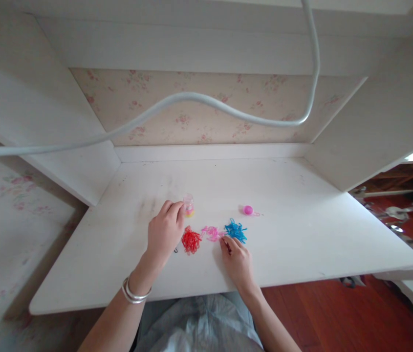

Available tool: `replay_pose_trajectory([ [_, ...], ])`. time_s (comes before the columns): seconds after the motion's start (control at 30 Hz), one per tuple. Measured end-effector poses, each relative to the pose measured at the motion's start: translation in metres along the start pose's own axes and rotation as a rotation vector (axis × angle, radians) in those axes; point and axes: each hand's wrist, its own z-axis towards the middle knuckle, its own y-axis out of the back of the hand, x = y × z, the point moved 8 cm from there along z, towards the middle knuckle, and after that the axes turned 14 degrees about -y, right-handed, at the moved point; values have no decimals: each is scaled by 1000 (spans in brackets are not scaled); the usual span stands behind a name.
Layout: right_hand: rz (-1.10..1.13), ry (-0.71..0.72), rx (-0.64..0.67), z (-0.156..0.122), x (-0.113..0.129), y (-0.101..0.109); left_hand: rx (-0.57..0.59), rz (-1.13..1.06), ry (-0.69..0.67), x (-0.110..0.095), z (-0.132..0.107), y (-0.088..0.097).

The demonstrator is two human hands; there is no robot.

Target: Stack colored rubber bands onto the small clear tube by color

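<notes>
My left hand [165,226] is closed on the side of a small clear jar [188,203] with some yellow at its bottom. Just below the jar lies a pile of small red looped pieces [191,240]. My right hand [237,260] has its fingertips pinched together at the edge of a smaller heap of pink looped pieces [211,233]; whatever is between them is too small to make out. Beyond those fingers sits a pile of blue looped pieces [235,231]. One dark looped piece [176,250] lies left of the red pile.
A round bright pink object [248,210], perhaps a lid, rests on the white desk [287,195] beside a thin pink loop. A white cable [191,98] hangs across the view in front of the shelf. Side panels [353,132] flank the desk.
</notes>
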Motion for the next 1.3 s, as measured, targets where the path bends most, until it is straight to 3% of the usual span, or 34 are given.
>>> replay_pose_trajectory([
  [0.1,82,-58,22,2,-6,2,49,-121,-41,-9,-24,-15],
  [0.27,141,-146,71,0,-15,4,225,-151,-70,-29,-62,-55],
  [0.47,182,-183,55,-3,-9,14,328,-28,-60,-36,-67,-83],
  [0.57,195,-137,29,7,16,28,339,24,-72,-37,-60,-90],
  [0.77,226,89,-25,40,102,56,372,84,-71,-37,-51,-99],
  [0.9,195,228,-53,60,142,49,365,79,-77,-38,-50,-100],
  [1.07,54,358,-11,72,163,17,392,76,-67,-39,-51,-100],
  [1.3,-60,368,28,78,169,-4,399,40,-60,-41,-53,-103],
])
